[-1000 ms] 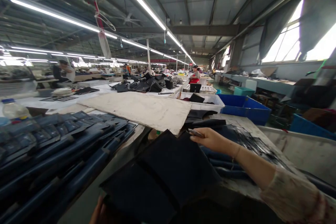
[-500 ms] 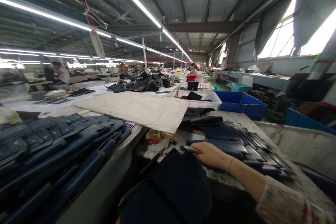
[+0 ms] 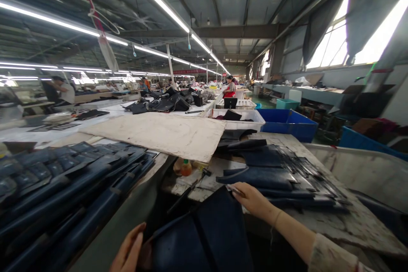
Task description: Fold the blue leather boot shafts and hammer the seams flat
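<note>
Left hand (image 3: 130,247): risen into view; grip unclear.
Right hand (image 3: 251,197): pinching thin tool (image 3: 235,190).
Navy panel (image 3: 221,231): best kept taut.

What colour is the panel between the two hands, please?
The panel is dark blue, with a darker stripe; it shows best in the head view.

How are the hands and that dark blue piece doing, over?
Right hand gripping slim object at top corner of dark blue piece. Left hand beside its left edge, grip unclear. Hammer lies just beyond the piece.
</note>
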`<state>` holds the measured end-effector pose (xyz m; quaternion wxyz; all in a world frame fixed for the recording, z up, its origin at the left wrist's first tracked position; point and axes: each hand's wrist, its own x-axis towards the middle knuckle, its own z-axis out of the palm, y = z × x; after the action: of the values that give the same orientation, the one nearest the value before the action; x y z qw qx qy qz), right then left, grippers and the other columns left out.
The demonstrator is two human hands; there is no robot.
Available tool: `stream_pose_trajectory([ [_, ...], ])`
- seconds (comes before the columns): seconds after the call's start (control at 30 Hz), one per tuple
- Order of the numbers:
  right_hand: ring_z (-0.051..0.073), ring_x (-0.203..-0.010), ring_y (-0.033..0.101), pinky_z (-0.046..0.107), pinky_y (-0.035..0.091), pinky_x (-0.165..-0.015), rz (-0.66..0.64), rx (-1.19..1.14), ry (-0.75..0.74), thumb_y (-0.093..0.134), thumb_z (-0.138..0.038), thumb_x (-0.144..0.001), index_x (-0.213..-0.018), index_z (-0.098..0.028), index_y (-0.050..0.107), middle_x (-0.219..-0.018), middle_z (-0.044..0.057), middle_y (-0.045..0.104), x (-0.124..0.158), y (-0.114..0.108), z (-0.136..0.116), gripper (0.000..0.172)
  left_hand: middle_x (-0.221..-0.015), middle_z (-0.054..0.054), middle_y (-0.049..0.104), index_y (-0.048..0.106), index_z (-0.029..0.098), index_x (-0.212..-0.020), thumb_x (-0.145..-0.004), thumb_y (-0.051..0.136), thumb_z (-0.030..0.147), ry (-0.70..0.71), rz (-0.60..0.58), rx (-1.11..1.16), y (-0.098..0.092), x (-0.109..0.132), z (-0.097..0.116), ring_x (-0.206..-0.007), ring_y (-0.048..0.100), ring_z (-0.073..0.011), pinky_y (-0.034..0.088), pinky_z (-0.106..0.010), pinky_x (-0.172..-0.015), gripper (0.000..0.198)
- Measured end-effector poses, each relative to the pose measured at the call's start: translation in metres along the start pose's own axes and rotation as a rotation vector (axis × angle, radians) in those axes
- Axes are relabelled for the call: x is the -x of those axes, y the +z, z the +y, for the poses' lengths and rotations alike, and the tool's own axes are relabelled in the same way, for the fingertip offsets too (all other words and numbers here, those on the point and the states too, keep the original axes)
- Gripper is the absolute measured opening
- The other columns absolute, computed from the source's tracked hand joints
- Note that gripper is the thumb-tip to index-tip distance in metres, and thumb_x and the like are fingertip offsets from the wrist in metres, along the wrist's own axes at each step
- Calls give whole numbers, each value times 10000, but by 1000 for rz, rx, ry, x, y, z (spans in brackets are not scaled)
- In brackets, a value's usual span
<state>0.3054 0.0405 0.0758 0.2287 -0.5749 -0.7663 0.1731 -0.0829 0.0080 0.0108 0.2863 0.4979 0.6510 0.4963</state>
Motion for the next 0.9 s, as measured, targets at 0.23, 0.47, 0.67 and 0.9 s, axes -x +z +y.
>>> stream_pose_trajectory([
  [0.23, 230, -951, 573, 357, 433, -866, 91, 34, -8, 398, -167, -861, -1035, -128, 618, -979, 128, 637, 14, 26, -5, 283, -1159, -37, 640, 563, 249, -1172, -835, 462, 259, 826, -164, -537, 75, 17, 51, -1070, 593, -198, 453, -428, -955, 352],
  [0.47, 214, -1134, 521, 375, 389, -1006, 207, 101, -53, 401, -88, -831, -974, -154, 633, -1110, 103, 626, 68, 58, 2, 281, -1179, -34, 627, 497, 219, -1232, -830, 425, 128, 1076, -191, -688, 119, 39, 63, -1078, 576, -155, 426, -375, -966, 419],
  [0.67, 178, -1178, 496, 298, 402, -1012, 163, 32, 30, 426, -159, -845, -1193, -166, 567, -1248, 80, 561, 94, 63, 0, 376, -1156, 11, 641, 496, 234, -1244, -777, 443, 81, 1163, -192, -738, 135, 47, 57, -1028, 585, -128, 361, -305, -986, 494],
  [0.9, 181, -1173, 503, 299, 395, -1016, 179, -20, 94, 420, -168, -845, -1200, -172, 573, -1249, 80, 561, 92, 66, -5, 386, -1159, 33, 629, 525, 292, -1226, -820, 427, 136, 1247, -88, -715, 140, 54, 59, -1034, 557, -114, 281, -275, -1020, 446],
])
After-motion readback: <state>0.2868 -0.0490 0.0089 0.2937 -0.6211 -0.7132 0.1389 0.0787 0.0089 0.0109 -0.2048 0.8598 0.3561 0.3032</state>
